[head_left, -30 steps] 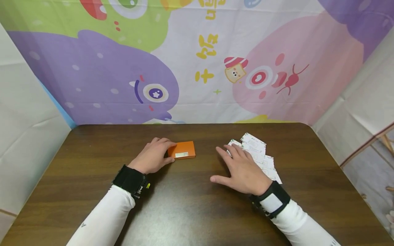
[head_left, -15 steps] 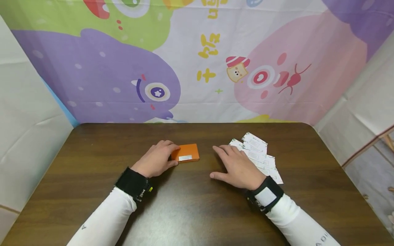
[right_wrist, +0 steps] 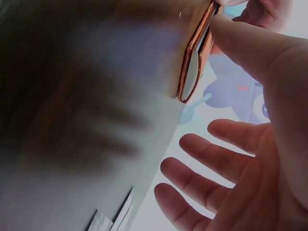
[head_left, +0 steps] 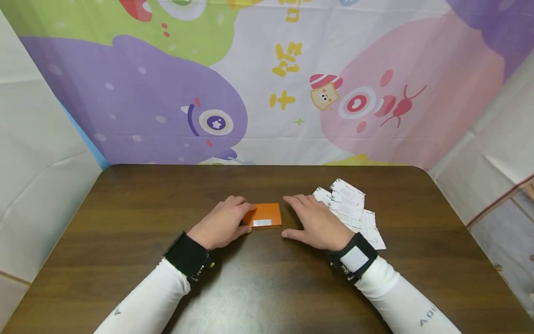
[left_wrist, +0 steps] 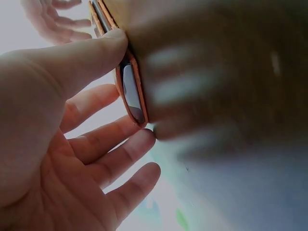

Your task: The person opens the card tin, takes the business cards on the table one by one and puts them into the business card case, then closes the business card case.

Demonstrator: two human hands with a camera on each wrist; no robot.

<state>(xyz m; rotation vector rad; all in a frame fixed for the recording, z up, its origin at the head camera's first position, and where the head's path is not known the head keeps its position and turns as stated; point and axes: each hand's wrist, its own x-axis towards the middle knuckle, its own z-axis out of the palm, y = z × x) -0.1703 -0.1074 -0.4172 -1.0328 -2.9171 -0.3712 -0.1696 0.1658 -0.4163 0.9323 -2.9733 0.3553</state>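
Head view, left fingers (head_left: 247, 208) pinching orange case (head_left: 268, 214)

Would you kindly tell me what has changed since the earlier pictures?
The orange case, held by the left hand throughout, has moved right and toward the person. The right hand has edged left, nearer the case. The white cards stayed where they were.

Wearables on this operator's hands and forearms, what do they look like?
Left hand and right hand: bare. Black wrist straps; the right one bears a white rectangular patch, the left shows a small yellow spot. White sleeves, dark lettering on the right.
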